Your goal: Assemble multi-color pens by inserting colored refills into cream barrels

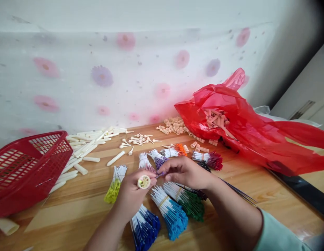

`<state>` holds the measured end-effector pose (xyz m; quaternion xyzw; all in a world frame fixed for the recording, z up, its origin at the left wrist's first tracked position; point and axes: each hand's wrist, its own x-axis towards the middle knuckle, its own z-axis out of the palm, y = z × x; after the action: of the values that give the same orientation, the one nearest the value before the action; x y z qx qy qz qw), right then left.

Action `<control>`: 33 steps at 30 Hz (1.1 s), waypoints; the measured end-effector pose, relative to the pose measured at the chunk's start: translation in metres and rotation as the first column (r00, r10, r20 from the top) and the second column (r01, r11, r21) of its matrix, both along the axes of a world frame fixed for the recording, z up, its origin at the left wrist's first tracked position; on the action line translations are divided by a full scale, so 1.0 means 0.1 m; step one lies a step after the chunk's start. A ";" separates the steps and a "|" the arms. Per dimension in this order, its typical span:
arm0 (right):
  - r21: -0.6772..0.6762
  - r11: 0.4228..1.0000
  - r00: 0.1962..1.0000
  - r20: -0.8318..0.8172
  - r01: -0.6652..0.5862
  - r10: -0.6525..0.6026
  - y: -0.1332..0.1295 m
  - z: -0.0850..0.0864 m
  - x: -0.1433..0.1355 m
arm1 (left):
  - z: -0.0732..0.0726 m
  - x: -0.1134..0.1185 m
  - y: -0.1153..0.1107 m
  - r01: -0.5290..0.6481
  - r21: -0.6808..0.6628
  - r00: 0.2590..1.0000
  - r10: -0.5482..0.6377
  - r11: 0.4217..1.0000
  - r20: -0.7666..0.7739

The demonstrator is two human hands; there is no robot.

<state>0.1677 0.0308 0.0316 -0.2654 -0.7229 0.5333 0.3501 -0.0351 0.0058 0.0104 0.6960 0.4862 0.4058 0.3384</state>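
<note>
My left hand [134, 188] is closed around a cream pen barrel [144, 182], its round, slotted end facing up toward me, with small coloured bits inside. My right hand [184, 172] pinches a thin purple pen refill [160, 174] just beside that barrel. Around both hands lie banded bundles of white refills with coloured ends: yellow [115, 184], dark blue [145, 228], light blue [171, 216], green [186, 200], purple [158, 158], orange [175, 150] and dark red [210, 160]. The right hand partly covers a dark bundle [204, 165].
A red basket [33, 167] stands at the left beside a pile of cream barrels [86, 143]. Small cream pointed pieces [138, 139] and peach slotted pieces [175, 125] lie toward the wall. A red plastic bag [245, 129] with peach parts spreads over the right, near a dark flat object [300, 191].
</note>
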 end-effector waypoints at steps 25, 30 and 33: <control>0.426 0.887 0.965 -0.251 0.181 -0.077 -0.20 -0.01 -0.11 | -0.13 0.05 -0.16 0.300 -0.287 0.756 -0.043 0.910 0.654; 0.462 0.879 0.980 -0.194 0.120 -0.032 -0.26 0.11 -0.05 | -0.14 0.01 -0.12 0.326 -0.212 0.840 -0.180 0.921 0.512; 0.475 0.841 0.955 -0.255 0.259 -0.150 -0.39 0.25 0.08 | -0.11 0.01 -0.03 0.166 -0.082 0.944 -0.134 0.983 0.301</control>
<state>0.1758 -0.0086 0.0565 -0.1835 -0.7634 0.3106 0.5358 -0.0345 0.0025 -0.0008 0.6439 0.3971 0.4513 0.4734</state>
